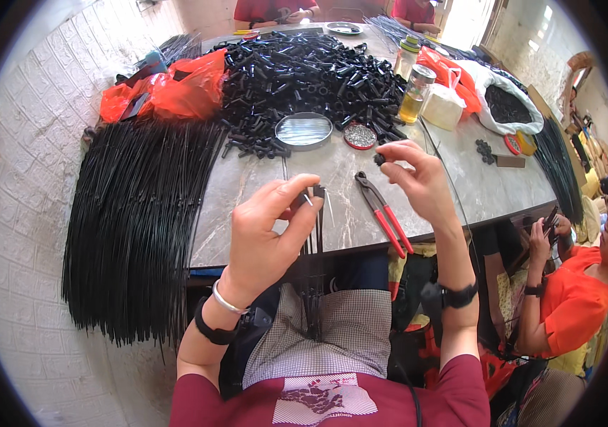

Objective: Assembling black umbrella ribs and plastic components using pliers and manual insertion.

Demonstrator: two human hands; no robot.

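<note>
My left hand [261, 220] is raised over the table's front edge. Its thumb and fingers pinch several thin black rods [314, 249] that hang down toward my lap. A small black block [319, 191] and thin silvery pins [329, 206] show at the fingertips. To the right, my right hand [425, 181] pinches a small black knobbly part [380, 160], its exact kind too small to make out. Between the hands, red-handled pincers [389, 226] lie on the table, touched by neither hand.
Beyond my hands stand a round dish [304, 147] of silvery pins and a red-rimmed tin [349, 141]. Black tubes [311, 78] are heaped behind them. Long black rods [136, 235] overhang the left edge. Bottles [418, 92] stand right; a person in orange [578, 306] sits nearby.
</note>
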